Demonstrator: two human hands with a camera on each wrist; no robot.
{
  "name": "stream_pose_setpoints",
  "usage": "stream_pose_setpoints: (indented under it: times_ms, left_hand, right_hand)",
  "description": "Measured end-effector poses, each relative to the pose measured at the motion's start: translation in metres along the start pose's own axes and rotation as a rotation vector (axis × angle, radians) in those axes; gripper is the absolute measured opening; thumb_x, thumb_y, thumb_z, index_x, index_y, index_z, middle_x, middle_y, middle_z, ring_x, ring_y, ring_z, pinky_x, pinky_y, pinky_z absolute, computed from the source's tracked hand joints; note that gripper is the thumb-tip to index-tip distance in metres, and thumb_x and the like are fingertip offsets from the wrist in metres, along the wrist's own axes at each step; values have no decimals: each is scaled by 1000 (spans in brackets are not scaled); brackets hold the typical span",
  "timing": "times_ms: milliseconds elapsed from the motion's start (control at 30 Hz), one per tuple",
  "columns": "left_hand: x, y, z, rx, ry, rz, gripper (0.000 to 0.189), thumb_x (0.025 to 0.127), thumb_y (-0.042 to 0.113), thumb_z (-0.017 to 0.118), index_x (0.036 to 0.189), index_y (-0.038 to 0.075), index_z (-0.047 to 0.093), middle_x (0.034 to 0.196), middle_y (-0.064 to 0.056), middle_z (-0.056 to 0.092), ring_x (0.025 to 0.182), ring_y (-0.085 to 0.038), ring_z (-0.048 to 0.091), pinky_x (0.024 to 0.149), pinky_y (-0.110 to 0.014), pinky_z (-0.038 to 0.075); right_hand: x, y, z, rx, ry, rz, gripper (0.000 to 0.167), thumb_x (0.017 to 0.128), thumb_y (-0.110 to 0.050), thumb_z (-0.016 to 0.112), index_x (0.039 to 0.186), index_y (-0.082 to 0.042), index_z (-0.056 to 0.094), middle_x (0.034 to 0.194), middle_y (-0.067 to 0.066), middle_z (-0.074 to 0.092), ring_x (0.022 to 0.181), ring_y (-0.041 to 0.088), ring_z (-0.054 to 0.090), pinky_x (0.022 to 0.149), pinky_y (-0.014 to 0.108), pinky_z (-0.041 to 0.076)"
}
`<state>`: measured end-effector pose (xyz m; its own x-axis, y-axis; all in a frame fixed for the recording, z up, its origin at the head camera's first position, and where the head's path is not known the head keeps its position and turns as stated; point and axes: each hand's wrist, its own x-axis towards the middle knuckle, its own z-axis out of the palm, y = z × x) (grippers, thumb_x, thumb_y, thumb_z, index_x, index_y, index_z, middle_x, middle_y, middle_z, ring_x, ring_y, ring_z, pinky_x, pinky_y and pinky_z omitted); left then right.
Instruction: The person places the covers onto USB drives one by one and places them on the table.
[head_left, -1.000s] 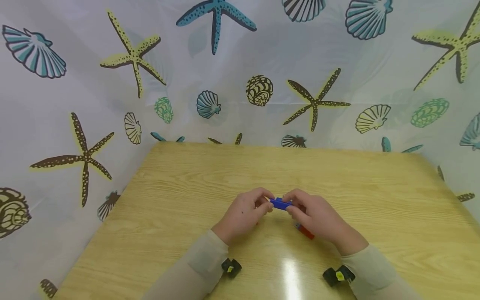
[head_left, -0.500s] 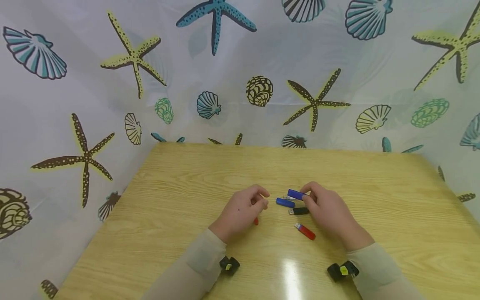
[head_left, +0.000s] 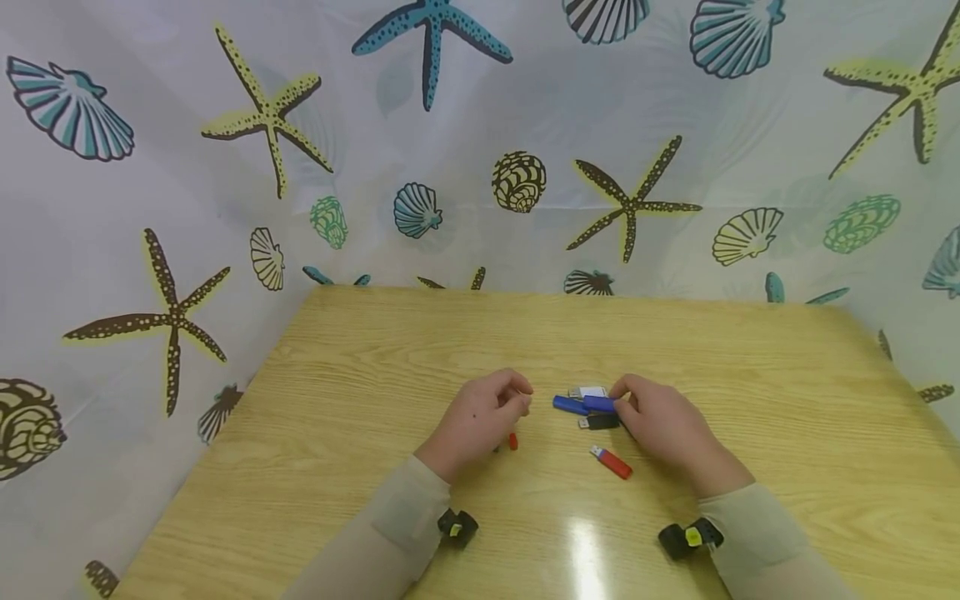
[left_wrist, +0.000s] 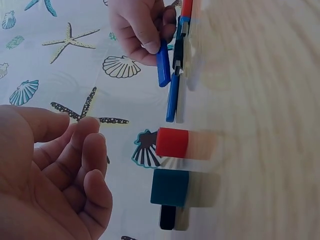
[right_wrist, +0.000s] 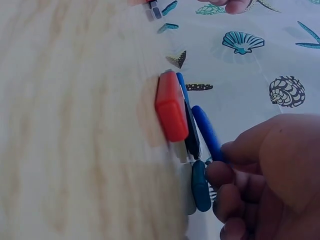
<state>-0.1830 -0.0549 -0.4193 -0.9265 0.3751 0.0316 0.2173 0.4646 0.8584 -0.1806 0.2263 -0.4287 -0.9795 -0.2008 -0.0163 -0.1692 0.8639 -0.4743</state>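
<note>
Blue piece: plain, glossy blue [head_left: 598, 404], long and slab-like, just above or on the cluster in front of the right hand; I can't tell whether it touches the stick below.
Right hand: [head_left: 663, 421] thumb and forefinger closed in a pinch on the blue piece's near end.
Left hand: [head_left: 476, 417] fingers loosely curled, a gap at the thumb, holding nothing.
Cluster: a second blue stick [head_left: 567, 405], a white-bodied stick [head_left: 592, 391] with a metal plug and a black USB stick [head_left: 598, 422], all close together.
Red USB stick: [head_left: 611, 462] nearer the person, metal plug pointing away.
By the left hand: a small red block [left_wrist: 172, 143] and a teal block [left_wrist: 170, 187], side by side.
Table: pale wood [head_left: 375, 358] runs well beyond both hands to its far edge, where shell-printed cloth [head_left: 480, 92] rises.
</note>
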Motion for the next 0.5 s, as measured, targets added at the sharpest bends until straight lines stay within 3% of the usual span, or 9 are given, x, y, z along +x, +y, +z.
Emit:
stream_pose_setpoints:
  times_ms: [300,500]
  left_hand:
    - [1,-5,-5,14,36,-8,21,104,26,57,118,14,66,95,-1,68,71,-17,59,63,-34,50]
    - [2,-8,-10,120,72,-34,21,106,26,54,118,15,67,93,-2,66,68,-16,57,62,-33,49]
  right_hand:
    - [0,0,-1,-5,14,12,18,102,-20,57,116,-10,64,70,1,51,58,18,45,52,33,34]
    - [1,2,0,-7,23,12,18,102,-21,57,115,-11,64,68,1,50,57,18,44,51,33,33]
